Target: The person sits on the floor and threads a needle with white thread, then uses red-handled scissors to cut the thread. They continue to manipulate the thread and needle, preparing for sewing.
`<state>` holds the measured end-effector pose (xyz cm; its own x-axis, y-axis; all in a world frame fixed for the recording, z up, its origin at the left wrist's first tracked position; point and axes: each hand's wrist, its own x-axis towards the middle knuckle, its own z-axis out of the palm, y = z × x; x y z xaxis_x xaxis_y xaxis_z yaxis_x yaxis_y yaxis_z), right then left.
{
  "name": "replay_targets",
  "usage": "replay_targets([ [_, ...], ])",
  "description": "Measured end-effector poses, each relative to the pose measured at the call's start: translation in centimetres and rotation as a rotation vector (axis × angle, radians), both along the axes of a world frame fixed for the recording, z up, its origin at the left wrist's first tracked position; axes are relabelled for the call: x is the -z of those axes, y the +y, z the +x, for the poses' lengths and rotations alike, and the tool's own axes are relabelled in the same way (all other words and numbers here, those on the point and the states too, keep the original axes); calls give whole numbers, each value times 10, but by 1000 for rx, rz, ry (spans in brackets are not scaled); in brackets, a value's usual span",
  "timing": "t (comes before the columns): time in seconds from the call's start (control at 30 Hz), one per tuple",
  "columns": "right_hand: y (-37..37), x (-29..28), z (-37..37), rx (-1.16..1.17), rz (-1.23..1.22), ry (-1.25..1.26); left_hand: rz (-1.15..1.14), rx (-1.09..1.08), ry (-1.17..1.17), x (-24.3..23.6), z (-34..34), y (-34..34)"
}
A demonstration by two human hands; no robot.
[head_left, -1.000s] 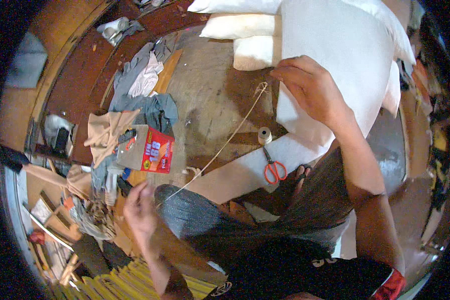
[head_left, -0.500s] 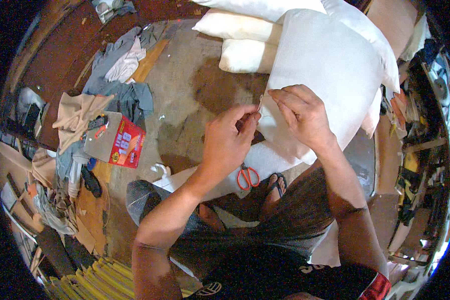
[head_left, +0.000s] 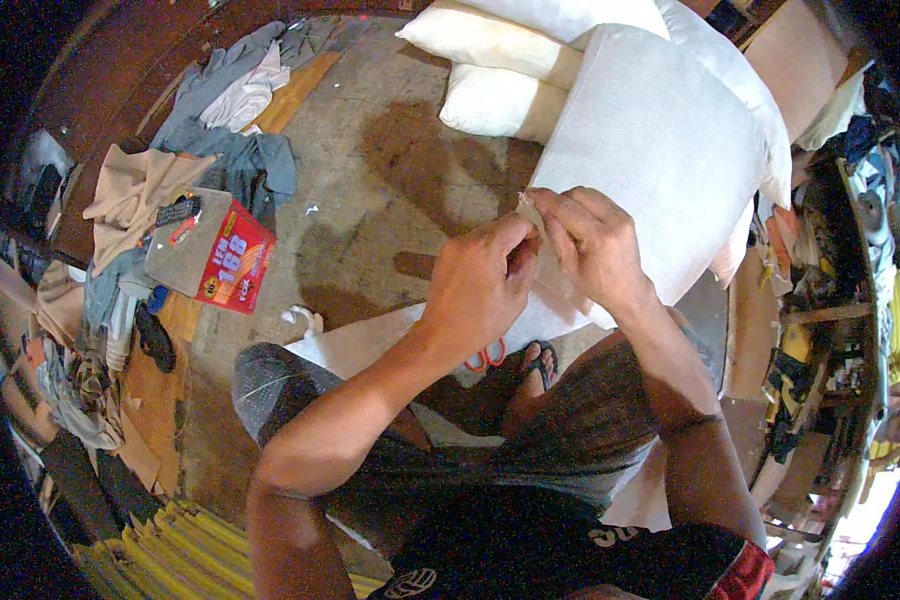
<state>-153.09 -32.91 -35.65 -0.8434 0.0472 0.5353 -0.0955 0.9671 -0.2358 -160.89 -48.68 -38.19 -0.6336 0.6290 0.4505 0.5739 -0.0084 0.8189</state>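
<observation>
My left hand (head_left: 485,278) and my right hand (head_left: 598,243) meet in front of me, fingertips pinched close together. A small whitish strand, seemingly thread (head_left: 527,207), shows at the fingertips; the fingers hide most of it. Just beyond my right hand lies a large white stuffed cushion (head_left: 670,140). White cloth (head_left: 360,335) stretches out under my left forearm. Below my left wrist, the red-orange handles of a pair of scissors (head_left: 487,356) show partly, their blades hidden.
Smaller white pillows (head_left: 505,100) are stacked at the far side. To the left are a red-and-grey carton (head_left: 235,262) with small items on it, and piled cloth (head_left: 135,195). Yellow ridged material (head_left: 170,550) lies at lower left. Cluttered shelving (head_left: 820,370) lines the right.
My hands have come together; the strand that showed between them is now mostly hidden by fingers. My left hand moved right. The view has shifted slightly, and the scissors are more covered.
</observation>
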Motion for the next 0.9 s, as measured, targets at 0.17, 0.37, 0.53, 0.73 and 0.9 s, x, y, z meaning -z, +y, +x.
replay_targets([
  [0.17, 13, -4, -3, 2, 41, 97, -105, 10, -98, -15, -11, -12],
  [0.37, 8, -8, 1, 37, 9, 30, -12, 45, -3, -8, -16, -10],
  [0.53, 3, -2, 1, -16, 7, 106, 65, 64, -563, -19, -10, -8],
  [0.73, 9, 6, -1, -77, 20, 123, -37, 186, -759, -23, -14, -8],
  [0.9, 10, 3, 2, -59, 50, 79, -62, 142, -761, -20, -18, -9],
])
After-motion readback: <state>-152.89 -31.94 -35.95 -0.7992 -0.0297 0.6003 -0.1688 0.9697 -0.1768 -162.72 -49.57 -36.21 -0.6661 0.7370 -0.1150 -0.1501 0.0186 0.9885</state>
